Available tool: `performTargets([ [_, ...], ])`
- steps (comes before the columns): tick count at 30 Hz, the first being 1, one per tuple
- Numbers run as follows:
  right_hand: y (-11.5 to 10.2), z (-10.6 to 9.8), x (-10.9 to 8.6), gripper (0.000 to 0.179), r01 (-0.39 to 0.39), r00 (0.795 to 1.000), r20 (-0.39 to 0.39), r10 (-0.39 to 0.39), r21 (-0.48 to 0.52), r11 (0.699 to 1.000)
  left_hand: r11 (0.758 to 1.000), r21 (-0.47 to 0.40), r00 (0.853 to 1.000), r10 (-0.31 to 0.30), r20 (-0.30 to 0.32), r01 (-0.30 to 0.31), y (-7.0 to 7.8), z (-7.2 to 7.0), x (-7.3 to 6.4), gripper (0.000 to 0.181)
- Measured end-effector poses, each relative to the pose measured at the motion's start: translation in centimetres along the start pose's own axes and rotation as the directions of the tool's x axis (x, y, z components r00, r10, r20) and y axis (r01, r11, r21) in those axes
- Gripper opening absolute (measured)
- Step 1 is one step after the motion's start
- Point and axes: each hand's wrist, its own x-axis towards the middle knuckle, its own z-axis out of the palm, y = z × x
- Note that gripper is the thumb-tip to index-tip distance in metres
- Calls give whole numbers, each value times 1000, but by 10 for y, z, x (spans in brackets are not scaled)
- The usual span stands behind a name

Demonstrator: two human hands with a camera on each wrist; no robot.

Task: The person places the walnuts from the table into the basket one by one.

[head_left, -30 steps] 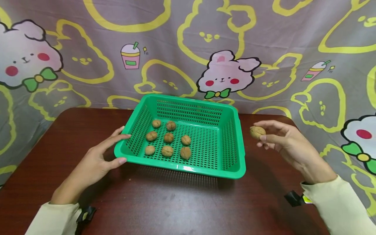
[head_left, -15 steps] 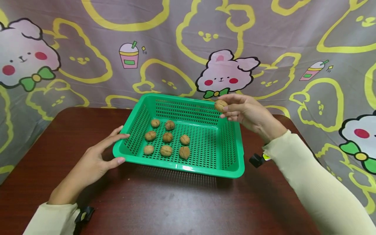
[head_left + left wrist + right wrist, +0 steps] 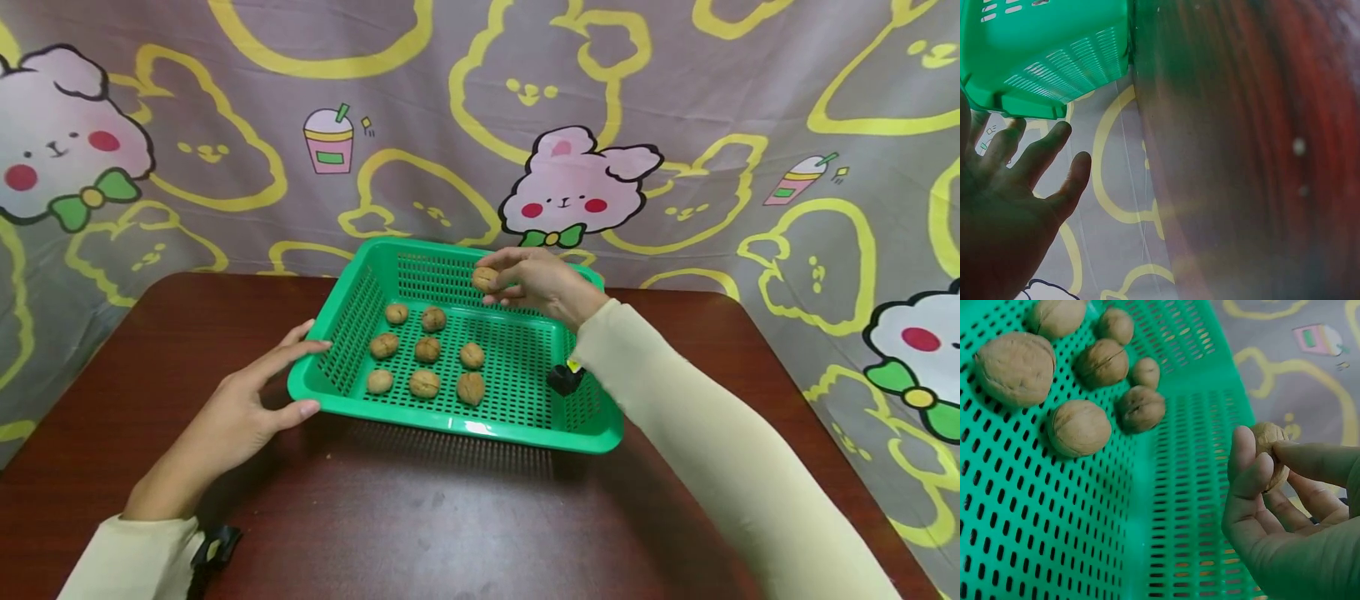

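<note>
A green plastic basket (image 3: pixel 461 425) with slotted walls stands on the table, several walnuts lying in rows on its floor toward the left. One of them, a front walnut (image 3: pixel 471 388), sits nearest the basket's middle. My right hand (image 3: pixel 536 283) pinches another walnut (image 3: pixel 1270 456) between thumb and fingers, held above the basket floor near the back wall. At the basket's left end, my left hand (image 3: pixel 240 408) is spread with its fingertips on the rim and its thumb at the front corner. Those fingers look mostly straight in the left wrist view.
The dark reddish-brown table (image 3: pixel 375 517) extends in front of the basket and to both sides. Behind it hangs a grey cloth (image 3: pixel 420 108) printed with yellow outlines and rabbit faces. The right sleeve (image 3: pixel 697 425) crosses over the basket's right end.
My right hand has carried its walnut leftward from beside the basket, past the right rim, to over the basket's back middle. My left hand stays at the left rim.
</note>
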Motion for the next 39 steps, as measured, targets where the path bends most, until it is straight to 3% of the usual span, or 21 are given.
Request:
performTargets([
  [6, 9, 7, 22, 43, -71, 997, -3, 71, -48, 996, 1000, -4, 1000, -6, 5, 6, -1, 0, 0, 70],
  [13, 25, 11, 34, 39, -151, 988, 5, 155, -198, 969, 1000, -12, 1000, 5, 0, -5, -1, -1, 1, 70],
  [23, 37, 16, 39, 40, -146, 985, 39, 166, -303, 942, 1000, -15, 1000, 7, -2, -7, -1, -1, 1, 69],
  [39, 39, 19, 38, 39, -81, 994, 33, 105, -414, 906, 1000, 2, 1000, 14, -12, -14, -4, 0, 1, 69],
])
